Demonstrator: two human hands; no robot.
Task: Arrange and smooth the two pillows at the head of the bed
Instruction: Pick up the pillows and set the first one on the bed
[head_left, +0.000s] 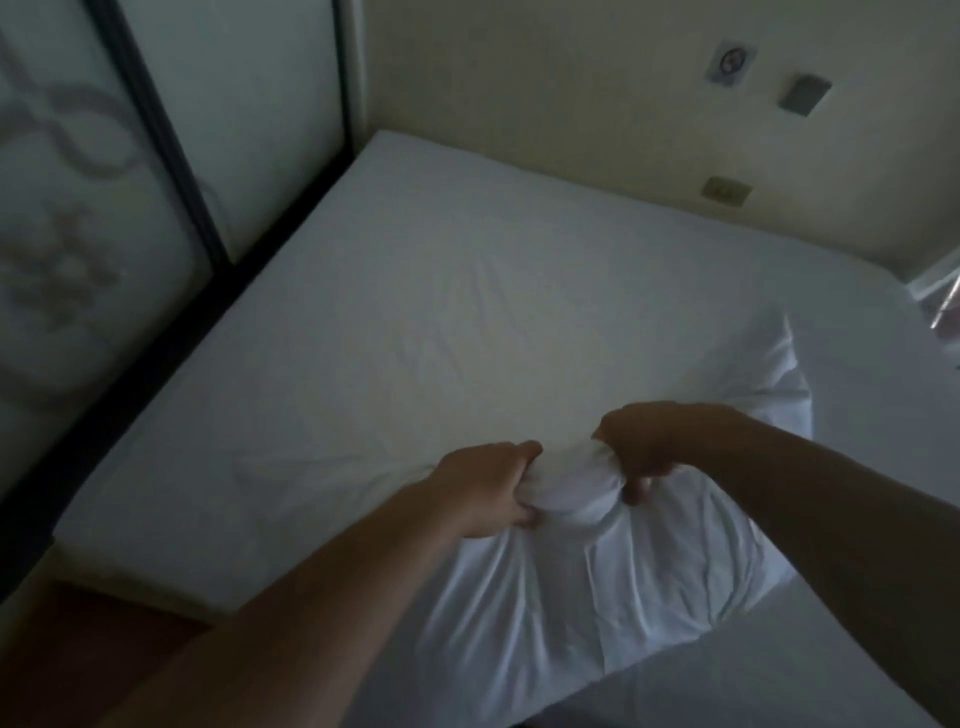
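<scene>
Hands, left hand and right hand, each grip bunching white pillow fabric; no legible writing.

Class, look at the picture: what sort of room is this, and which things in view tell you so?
Most likely a bedroom. A bed with a white fitted sheet fills the view, both hands grip a white pillow, and sliding wardrobe doors stand alongside.

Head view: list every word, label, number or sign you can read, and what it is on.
No text can be read.
Sticker on the wall: round dark mark, too blurred to read.
Grey plate and socket plate on the wall: no lettering visible.
Pillow and bed sheet: plain white.
</scene>
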